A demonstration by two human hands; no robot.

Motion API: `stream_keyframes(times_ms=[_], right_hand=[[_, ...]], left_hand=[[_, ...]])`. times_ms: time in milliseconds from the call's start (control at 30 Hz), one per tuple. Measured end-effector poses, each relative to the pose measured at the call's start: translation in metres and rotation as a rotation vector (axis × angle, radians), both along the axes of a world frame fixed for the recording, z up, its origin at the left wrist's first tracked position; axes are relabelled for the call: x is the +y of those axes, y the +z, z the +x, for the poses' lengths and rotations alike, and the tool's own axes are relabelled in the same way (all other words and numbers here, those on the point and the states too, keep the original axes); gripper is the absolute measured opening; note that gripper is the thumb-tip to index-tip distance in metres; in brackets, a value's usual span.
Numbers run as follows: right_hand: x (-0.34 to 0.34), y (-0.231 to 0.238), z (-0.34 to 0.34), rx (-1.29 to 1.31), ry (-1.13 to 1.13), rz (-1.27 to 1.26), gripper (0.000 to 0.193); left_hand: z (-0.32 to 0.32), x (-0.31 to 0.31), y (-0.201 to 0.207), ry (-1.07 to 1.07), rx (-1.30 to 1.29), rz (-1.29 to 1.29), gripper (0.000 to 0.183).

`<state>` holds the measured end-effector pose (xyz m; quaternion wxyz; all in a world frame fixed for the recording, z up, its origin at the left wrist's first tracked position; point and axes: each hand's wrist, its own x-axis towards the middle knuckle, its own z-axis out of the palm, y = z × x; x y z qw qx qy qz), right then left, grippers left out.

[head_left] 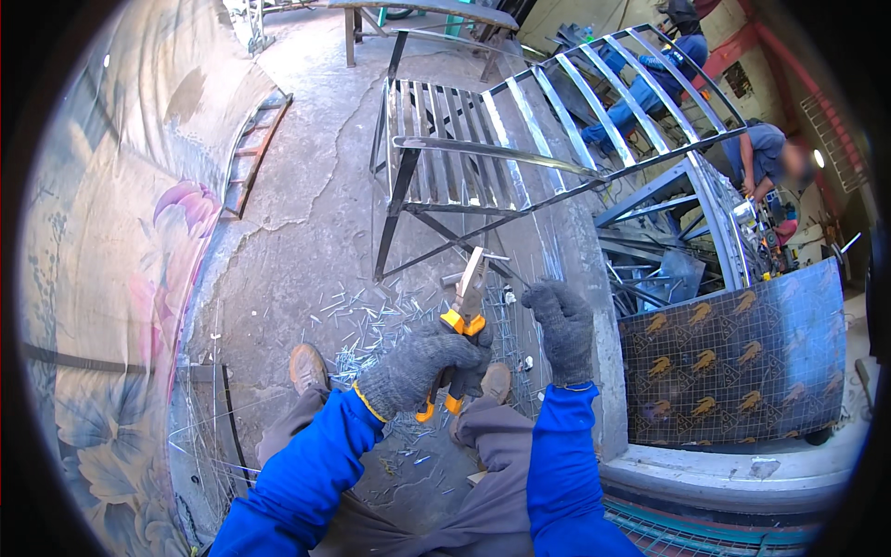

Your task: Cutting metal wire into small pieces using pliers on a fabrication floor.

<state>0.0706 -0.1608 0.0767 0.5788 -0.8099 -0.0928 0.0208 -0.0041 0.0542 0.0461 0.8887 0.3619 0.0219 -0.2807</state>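
Note:
In a grey knitted glove, my left hand is wrapped round the handles of a pair of pliers with yellow-and-black grips, its jaws pointing up and away from me. My right hand, gloved alike, is closed in a pinch to the right of the pliers. From its fingertips a thin metal rod runs toward the jaws; whether the jaws touch it I cannot tell. Many short cut metal pieces lie scattered on the concrete between my shoes and under the pliers.
A slatted metal reclining chair frame stands just ahead. To the right are a patterned dark board and stacked metal frames. Floral fabric hangs at left. Two people work at the far right. A bench stands at the back.

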Motion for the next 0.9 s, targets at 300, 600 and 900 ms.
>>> stream_keyframes(times_ms=[300,600,900], right_hand=[[-0.023,0.006,0.004,-0.063,-0.004,-0.048,0.022],[-0.015,-0.005,0.005,-0.156,-0.13,-0.067,0.023],[0.003,-0.014,0.005,-0.113,-0.247,0.012,0.023]], left_hand=[[0.003,-0.006,0.001,0.16,-0.292,0.713,0.018],[0.01,0.016,-0.028,0.143,-0.235,0.843,0.048],[0.015,-0.001,-0.001,0.016,-0.082,0.806,0.05]])
